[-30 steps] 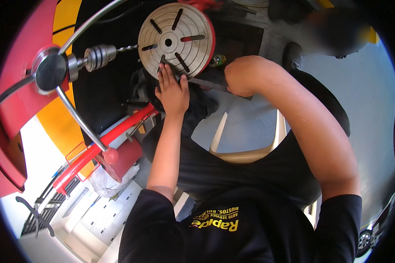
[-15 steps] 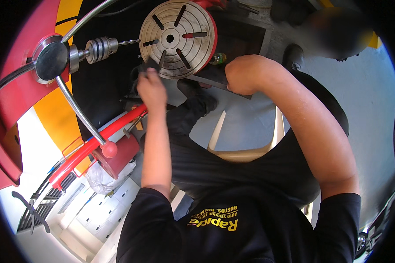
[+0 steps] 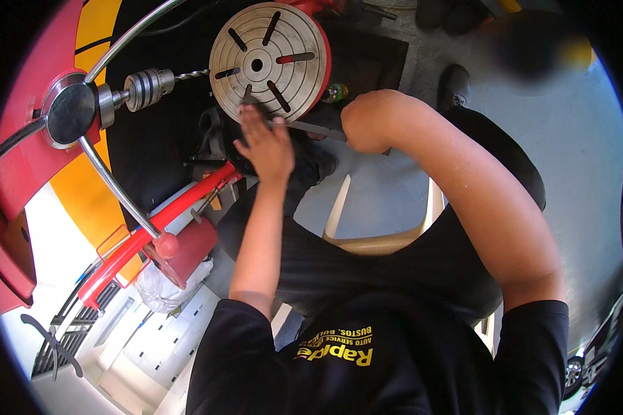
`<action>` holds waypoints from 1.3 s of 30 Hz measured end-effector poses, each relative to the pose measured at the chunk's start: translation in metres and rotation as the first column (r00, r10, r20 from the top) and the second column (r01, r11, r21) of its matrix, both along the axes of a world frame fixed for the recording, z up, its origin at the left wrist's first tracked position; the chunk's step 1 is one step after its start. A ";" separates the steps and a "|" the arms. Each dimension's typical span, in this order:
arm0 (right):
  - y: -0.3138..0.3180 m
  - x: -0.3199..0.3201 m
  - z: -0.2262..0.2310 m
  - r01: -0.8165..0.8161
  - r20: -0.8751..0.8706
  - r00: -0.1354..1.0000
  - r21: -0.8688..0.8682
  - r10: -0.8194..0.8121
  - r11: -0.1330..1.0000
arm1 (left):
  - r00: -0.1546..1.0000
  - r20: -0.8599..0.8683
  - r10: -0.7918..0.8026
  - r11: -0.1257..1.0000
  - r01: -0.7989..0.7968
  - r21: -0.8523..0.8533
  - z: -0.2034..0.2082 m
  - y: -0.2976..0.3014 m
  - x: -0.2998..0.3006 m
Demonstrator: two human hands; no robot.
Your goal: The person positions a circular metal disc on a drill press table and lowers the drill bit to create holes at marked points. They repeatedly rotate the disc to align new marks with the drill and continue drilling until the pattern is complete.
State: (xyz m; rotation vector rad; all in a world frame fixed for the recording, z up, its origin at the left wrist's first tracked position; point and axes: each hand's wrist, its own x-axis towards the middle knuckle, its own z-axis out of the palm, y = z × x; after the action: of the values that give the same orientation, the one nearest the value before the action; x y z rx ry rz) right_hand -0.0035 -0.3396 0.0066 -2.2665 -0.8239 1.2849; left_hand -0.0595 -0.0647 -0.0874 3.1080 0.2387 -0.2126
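My left hand [image 3: 268,152] reaches up to the lower edge of a round, slotted metal drill press table [image 3: 296,75]. Its fingers are stretched out and its thumb stands apart. Under the fingertips is a small dark pad [image 3: 256,107], blurred and pressed against the table's face. My right hand [image 3: 365,121] is curled into a fist beside the edge of a dark metal base [image 3: 377,59]; what it holds, if anything, is hidden. A drill bit [image 3: 192,74] in a steel chuck [image 3: 149,90] points at the table from the left.
A three-armed feed handle [image 3: 70,111] fills the left side, above a red bar [image 3: 166,214]. A small bottle [image 3: 335,93] stands by the table's right edge. A beige plastic chair [image 3: 381,245] is under me. Another person's shoe [image 3: 454,86] shows at the upper right.
My left hand has swung right along the table's lower edge, and its fingers have straightened over the dark pad. My right fist keeps its place by the base. The whole view has shifted slightly.
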 end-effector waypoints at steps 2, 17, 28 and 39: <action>0.000 -0.001 0.001 -0.027 0.001 1.000 -0.018 0.027 0.999 | 0.999 0.007 -0.036 0.999 0.036 0.016 -0.001 0.010 -0.002; -0.003 0.006 0.004 -0.039 0.021 0.999 -0.035 0.039 0.999 | 0.974 0.002 -0.225 0.974 0.225 -0.024 -0.007 -0.033 -0.029; 0.001 0.006 0.008 -0.041 0.032 0.999 -0.040 0.042 0.998 | 0.983 -0.043 -0.178 0.984 0.179 0.009 -0.001 -0.028 -0.032; 0.010 0.003 -0.010 -0.002 -0.036 0.999 -0.073 -0.001 0.997 | 0.985 0.011 -0.171 0.973 0.170 -0.157 -0.001 -0.017 -0.022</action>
State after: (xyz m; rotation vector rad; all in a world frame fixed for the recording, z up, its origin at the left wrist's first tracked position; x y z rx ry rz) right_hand -0.0007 -0.3292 -0.0031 -2.2924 -0.7767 1.3735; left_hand -0.0814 -0.0813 -0.0886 2.9703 -0.0445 -0.2261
